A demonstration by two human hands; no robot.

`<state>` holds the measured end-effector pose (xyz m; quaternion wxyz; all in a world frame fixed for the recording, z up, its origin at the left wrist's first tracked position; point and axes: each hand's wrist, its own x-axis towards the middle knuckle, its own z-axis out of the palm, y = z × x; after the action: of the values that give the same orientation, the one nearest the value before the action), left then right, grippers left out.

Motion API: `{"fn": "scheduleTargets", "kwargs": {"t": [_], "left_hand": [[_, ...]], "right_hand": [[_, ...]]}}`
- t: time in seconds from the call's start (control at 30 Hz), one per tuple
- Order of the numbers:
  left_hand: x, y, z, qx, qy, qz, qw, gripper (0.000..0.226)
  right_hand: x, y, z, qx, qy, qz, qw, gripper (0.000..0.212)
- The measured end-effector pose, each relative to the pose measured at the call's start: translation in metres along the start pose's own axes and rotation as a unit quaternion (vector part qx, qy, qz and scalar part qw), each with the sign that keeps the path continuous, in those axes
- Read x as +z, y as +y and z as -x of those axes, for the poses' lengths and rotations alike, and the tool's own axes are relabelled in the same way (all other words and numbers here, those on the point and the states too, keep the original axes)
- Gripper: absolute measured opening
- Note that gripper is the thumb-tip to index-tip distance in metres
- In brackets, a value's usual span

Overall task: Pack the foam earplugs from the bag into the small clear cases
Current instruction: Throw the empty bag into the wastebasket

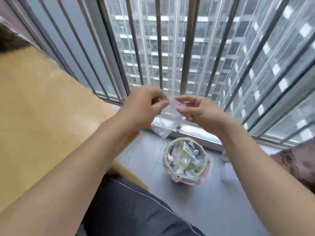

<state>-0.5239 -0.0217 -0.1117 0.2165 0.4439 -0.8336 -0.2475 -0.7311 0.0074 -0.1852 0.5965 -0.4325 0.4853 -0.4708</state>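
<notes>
A clear plastic bag (166, 121) hangs in the air in front of the window bars. My left hand (144, 106) pinches its top edge from the left, and my right hand (197, 109) pinches the same edge from the right. The bag's lower end droops toward the sill and a small dark item shows through near its bottom. Whether earplugs are inside is too blurred to tell. No clear case shows in either hand.
A round woven basket (185, 178) stands on the grey floor below the hands, filled with several clear wrappers and small items. A tan table surface (42, 108) runs along the left. Metal window bars (187, 48) close off the front. A dark patterned cushion (296, 160) lies at right.
</notes>
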Motion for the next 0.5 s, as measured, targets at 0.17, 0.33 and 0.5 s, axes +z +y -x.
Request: {"fn": "scheduleTargets", "kwargs": {"t": [0.17,0.33,0.5], "left_hand": [[0.101,0.007,-0.022,0.054,-0.124,-0.128,0.983,0.023],[0.159,-0.020,-0.006,-0.052,-0.143,-0.134,0.979,0.040],[0.180,-0.052,0.015,-0.096,-0.211,-0.094,0.968,0.043]], "right_hand": [[-0.061,0.072,0.022,0.114,-0.040,-0.001,0.993,0.024],[-0.091,0.157,0.019,0.206,0.162,0.093,0.961,0.021],[-0.094,0.246,0.002,0.333,0.284,0.020,0.899,0.023]]}}
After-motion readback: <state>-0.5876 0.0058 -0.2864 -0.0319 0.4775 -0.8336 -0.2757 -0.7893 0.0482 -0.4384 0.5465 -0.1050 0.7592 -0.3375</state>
